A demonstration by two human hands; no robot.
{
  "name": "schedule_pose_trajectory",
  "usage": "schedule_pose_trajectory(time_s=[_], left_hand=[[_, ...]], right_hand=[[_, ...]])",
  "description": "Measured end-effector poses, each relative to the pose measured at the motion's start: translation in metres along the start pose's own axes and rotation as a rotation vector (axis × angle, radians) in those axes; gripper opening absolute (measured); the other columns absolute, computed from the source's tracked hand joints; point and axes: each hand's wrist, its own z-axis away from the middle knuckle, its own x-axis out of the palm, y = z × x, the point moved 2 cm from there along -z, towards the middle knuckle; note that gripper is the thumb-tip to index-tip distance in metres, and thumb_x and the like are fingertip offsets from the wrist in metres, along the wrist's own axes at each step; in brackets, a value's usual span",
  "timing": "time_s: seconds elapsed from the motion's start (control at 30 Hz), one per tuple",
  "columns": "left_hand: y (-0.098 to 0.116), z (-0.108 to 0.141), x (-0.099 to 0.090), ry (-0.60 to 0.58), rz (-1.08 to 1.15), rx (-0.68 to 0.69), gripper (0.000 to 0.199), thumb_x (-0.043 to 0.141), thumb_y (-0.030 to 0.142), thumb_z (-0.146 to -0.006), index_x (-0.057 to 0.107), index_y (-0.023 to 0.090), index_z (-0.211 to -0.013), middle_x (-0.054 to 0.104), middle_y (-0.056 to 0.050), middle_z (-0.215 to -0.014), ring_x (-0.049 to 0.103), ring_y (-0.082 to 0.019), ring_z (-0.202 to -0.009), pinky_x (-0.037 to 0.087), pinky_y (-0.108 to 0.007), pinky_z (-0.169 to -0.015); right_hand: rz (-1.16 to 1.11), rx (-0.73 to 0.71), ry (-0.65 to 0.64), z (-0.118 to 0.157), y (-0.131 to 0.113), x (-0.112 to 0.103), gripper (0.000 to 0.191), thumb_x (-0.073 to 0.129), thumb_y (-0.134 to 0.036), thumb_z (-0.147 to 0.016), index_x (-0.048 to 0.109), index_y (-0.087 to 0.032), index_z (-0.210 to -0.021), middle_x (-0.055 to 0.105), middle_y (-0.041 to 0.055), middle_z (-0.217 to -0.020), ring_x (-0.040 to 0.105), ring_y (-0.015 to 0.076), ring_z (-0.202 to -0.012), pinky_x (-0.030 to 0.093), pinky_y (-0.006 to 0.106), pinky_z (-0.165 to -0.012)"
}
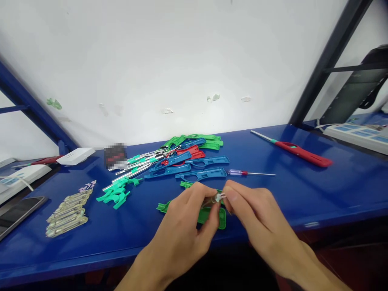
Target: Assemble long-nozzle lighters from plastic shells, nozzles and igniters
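Note:
My left hand (184, 226) pinches a small clear lighter fuel tank (213, 199), most of it hidden by the fingers. At its white tip, my right hand (260, 214) closes thumb and forefinger on a tiny pale pink clip (223, 195). Below and behind the hands lie green lighter shell halves (222, 220), partly covered. Past the fingers rests a screwdriver (238, 172) with a clear purple and red handle. Blue shell halves (209, 173) lie just beyond.
Clear fuel tanks (66, 214) and pink clips (87, 186) lie left, near a phone (21, 214). Teal triggers (117, 194), metal lighter tubes (136, 165), and red shells (190, 153) are mid-table. An assembled red lighter (303, 153) lies right, on the blue table (321, 194).

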Motion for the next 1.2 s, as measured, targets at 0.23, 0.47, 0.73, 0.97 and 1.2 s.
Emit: schedule_pose_trajectory(time_s=[0.23,0.47,0.73,0.97,1.2], left_hand=[[0.000,0.001,0.003,-0.001,0.002,0.001,0.013,0.051,0.012,-0.109,0.055,0.023,-0.113,0.061,0.001,-0.102,0.062,-0.010,-0.088,0.049,-0.020,-0.079],[-0.001,0.001,0.007,0.002,-0.101,-0.037,0.012,0.048,0.015,-0.111,0.054,0.024,-0.116,0.063,-0.001,-0.104,0.062,-0.017,-0.093,0.050,-0.027,-0.080],[0.001,0.002,0.010,-0.053,0.003,-0.098,0.019,0.037,0.016,-0.113,0.054,0.023,-0.107,0.066,0.002,-0.091,0.058,-0.014,-0.072,0.043,-0.026,-0.066],[-0.002,-0.002,-0.033,0.119,0.024,-0.188,0.016,0.041,0.029,-0.116,0.055,0.026,-0.109,0.049,0.006,-0.077,0.042,-0.012,-0.063,0.035,-0.025,-0.059],[-0.001,-0.003,-0.012,-0.062,0.096,-0.107,0.015,0.045,0.017,-0.113,0.056,0.027,-0.117,0.067,0.006,-0.091,0.060,-0.011,-0.075,0.044,-0.022,-0.071]], right_hand=[[0.045,-0.017,-0.001,-0.009,0.001,0.004,0.042,0.039,-0.036,-0.114,0.036,-0.023,-0.074,0.036,-0.0071,-0.063,0.032,0.0099,-0.054,0.024,0.031,-0.054],[-0.046,0.031,0.003,-0.012,0.007,0.005,0.042,0.044,-0.034,-0.109,0.035,-0.023,-0.070,0.035,-0.0063,-0.062,0.030,0.0099,-0.057,0.025,0.028,-0.053],[-0.192,0.114,0.001,-0.017,0.013,0.008,0.036,0.050,-0.031,-0.097,0.035,-0.023,-0.065,0.031,-0.0051,-0.063,0.029,0.0102,-0.059,0.026,0.026,-0.051],[-0.235,0.127,0.076,-0.019,0.023,-0.009,0.044,0.048,-0.036,-0.102,0.032,-0.025,-0.062,0.030,-0.0063,-0.058,0.025,0.0097,-0.052,0.024,0.028,-0.049],[-0.249,0.088,-0.046,-0.014,-0.002,0.004,0.051,0.041,-0.045,-0.111,0.039,-0.023,-0.065,0.037,-0.0054,-0.057,0.034,0.0107,-0.053,0.027,0.029,-0.051]])
